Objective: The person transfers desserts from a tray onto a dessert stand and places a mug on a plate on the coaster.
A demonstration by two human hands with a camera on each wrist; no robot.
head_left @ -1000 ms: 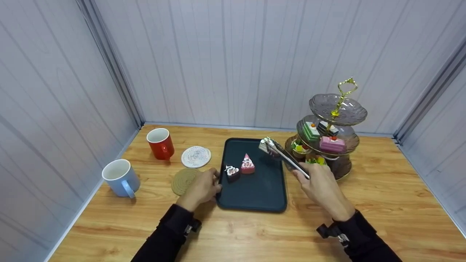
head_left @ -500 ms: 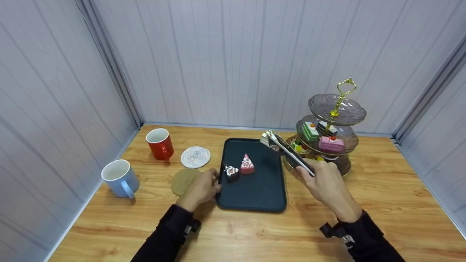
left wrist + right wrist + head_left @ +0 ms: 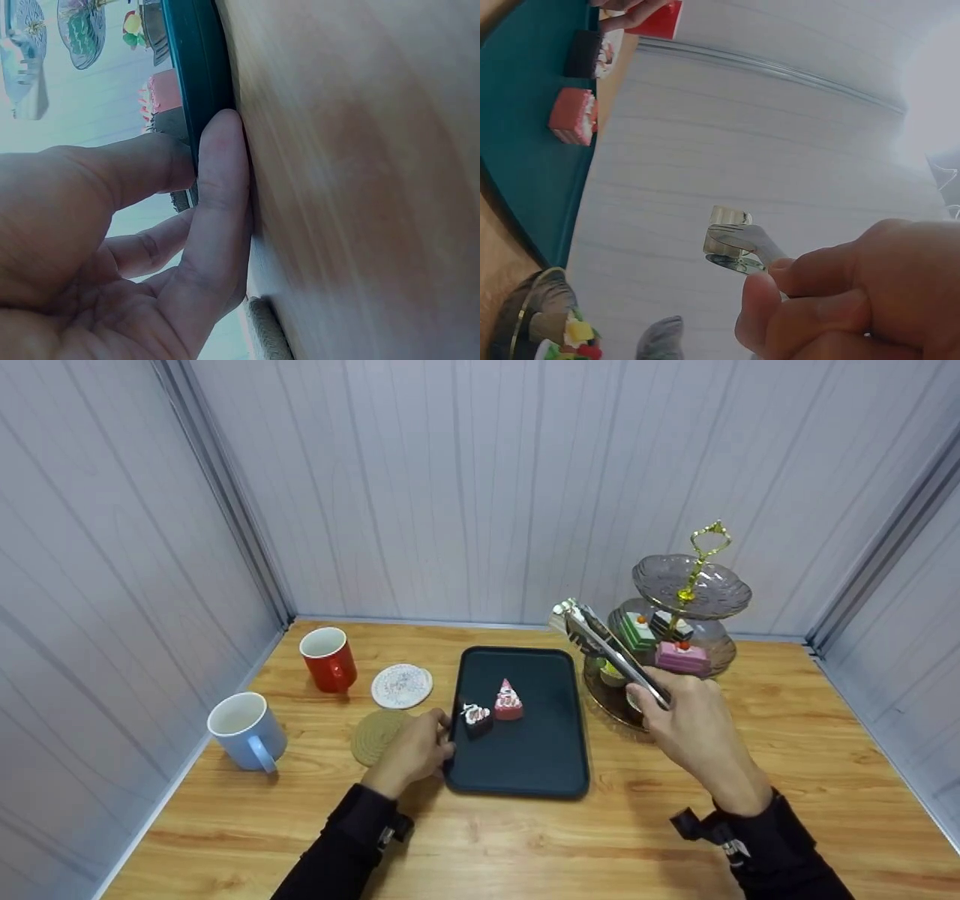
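Note:
My left hand (image 3: 412,748) pinches the left rim of a dark green tray (image 3: 532,757); in the left wrist view the thumb is on top and a finger (image 3: 221,165) beneath. A pink cake slice (image 3: 508,706) and a chocolate cake slice (image 3: 477,721) sit on the tray. My right hand (image 3: 701,727) grips metal tongs (image 3: 616,654), raised between the tray and a tiered stand. A small pale piece of cake (image 3: 727,219) with white topping is clamped in the tongs' tips, partly hidden by them.
The glass tiered stand (image 3: 694,585) at right carries several small cakes, including a pink one (image 3: 682,658) and a green one (image 3: 637,631). At left are a red mug (image 3: 328,660), a blue mug (image 3: 247,731), a white coaster (image 3: 402,686) and a tan coaster (image 3: 375,737).
My right hand has moved right, lifting the tongs and the piece of cake from by the tray's far right corner towards the stand. The left hand stays on the tray.

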